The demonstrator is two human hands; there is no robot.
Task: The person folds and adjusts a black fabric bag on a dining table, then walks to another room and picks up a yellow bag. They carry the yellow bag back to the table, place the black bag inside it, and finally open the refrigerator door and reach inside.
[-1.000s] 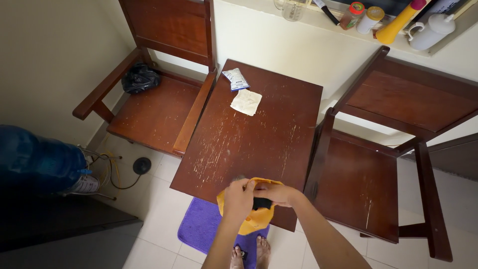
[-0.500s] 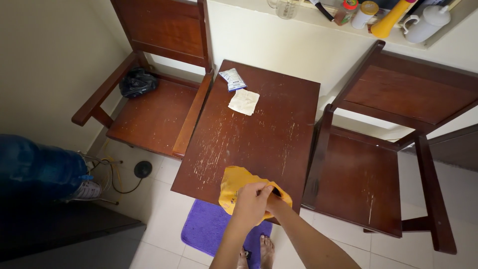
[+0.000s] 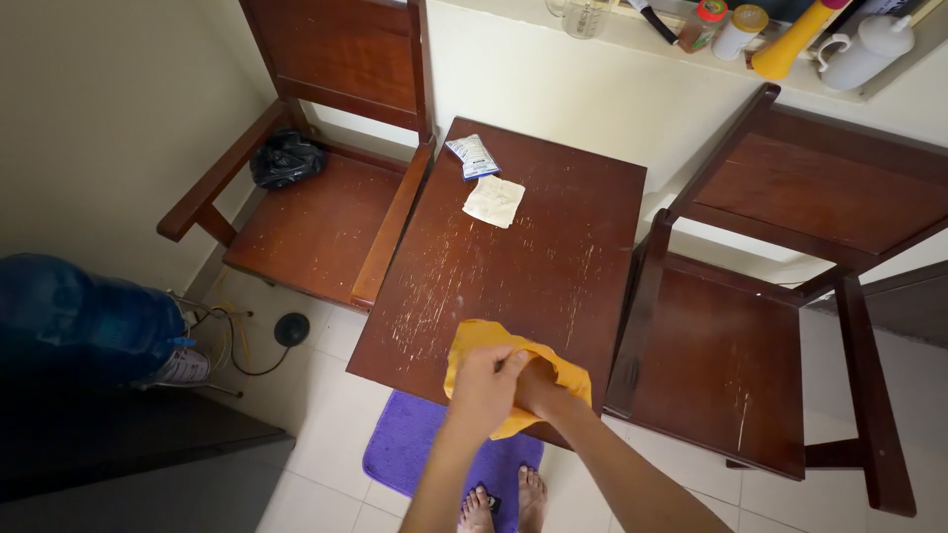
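Both hands bunched at near table (image 3: 533, 257) edge. Left hand (image 3: 484, 387) clenched on yellow cloth (image 3: 474, 341); right hand (image 3: 533, 387) pushed inside its folds, finger state cannot tell. 2 packets (image 3: 484, 183) lie far side.

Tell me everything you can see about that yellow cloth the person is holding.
The yellow cloth is a soft, crumpled piece of orange-yellow fabric, bunched rather than flat. It lies at the near edge of the scratched dark wooden table, with its lower part hanging over that edge above the purple mat. The left hand grips it from above, and the right hand presses into its folds, so its middle is hidden. No print or seams can be made out.
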